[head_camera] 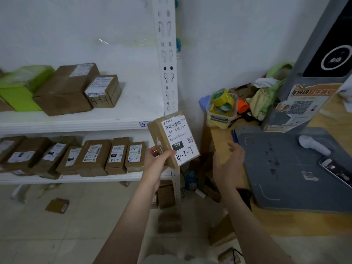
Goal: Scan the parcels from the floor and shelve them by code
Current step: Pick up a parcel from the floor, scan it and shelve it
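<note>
Head view: gripping a brown parcel (pixel 173 139) in the left hand (pixel 159 159), thumb curled over the front, fingers wrapped behind. Holding it tilted in the air, in front of the rack post (pixel 167 60), between the shelves and the table (pixel 219 136). Turning its white label, handwritten 4-3-7, toward the camera. Hovering the right hand (pixel 227 164) just beside the parcel without touching it, fingers loosely apart and grasping nothing. Seeing a white scanner (pixel 314 147) and a phone (pixel 336 171) lying on the grey pad (pixel 282 178), and a tape tub (pixel 222 106) standing at the table's far corner. Seeing a row of boxes (pixel 95 155) sitting on the lower shelf (pixel 95 179), more cartons (pixel 64 92) beside a green bag (pixel 19 88) on the upper shelf (pixel 76 123), and a small carton (pixel 57 205) lying on the floor.
</note>
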The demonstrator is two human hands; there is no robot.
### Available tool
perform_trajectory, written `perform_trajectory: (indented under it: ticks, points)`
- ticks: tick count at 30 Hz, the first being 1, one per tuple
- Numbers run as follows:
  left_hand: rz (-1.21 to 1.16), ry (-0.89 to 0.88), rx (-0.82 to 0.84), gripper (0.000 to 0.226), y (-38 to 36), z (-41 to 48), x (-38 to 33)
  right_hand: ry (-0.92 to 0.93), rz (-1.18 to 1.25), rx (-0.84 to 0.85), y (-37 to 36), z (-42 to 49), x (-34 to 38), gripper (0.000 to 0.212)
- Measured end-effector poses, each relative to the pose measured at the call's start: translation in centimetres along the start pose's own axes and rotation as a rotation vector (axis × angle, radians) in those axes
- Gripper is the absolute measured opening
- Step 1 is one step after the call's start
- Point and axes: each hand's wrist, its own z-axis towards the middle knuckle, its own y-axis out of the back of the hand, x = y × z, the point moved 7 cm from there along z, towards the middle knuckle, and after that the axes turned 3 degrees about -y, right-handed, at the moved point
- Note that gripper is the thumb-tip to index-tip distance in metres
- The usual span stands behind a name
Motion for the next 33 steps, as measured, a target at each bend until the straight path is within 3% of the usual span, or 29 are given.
perform_trajectory:
  ticks: [3,7,11,17,25,28,33]
  points:
    - [-0.046,-0.04,-0.014,0.035,2.3,-0.3,-2.4,0.092,0.197,0.126,-1.9,-0.3,6.3,0.039]
    - [-0.07,-0.111,-0.048,0.041,7.2,-1.1,-5.9,0.246,0.4,0.333,-5.5,-2.6,14.8,0.048]
    - [-0.111,-0.184,-0.091,0.03,13.5,-2.7,-10.3,0.322,0.502,0.533,-8.8,-6.6,23.5,0.053]
    - [-0.128,-0.34,-0.128,0.028,23.1,-5.3,-19.4,0.419,0.718,0.703,-12.8,-13.4,36.2,0.05]
    - [-0.04,-0.608,-0.182,0.031,34.9,-9.6,-34.3,0.777,0.726,0.693,-13.2,-20.6,53.9,0.06]
    - [0.008,-0.71,-0.185,0.029,37.3,-12.0,-40.1,0.894,0.781,0.674,-11.5,-22.3,60.0,0.067]
    - [0.078,-0.855,-0.173,0.03,39.3,-15.9,-49.0,0.999,0.852,0.702,-8.9,-23.3,69.2,0.062]
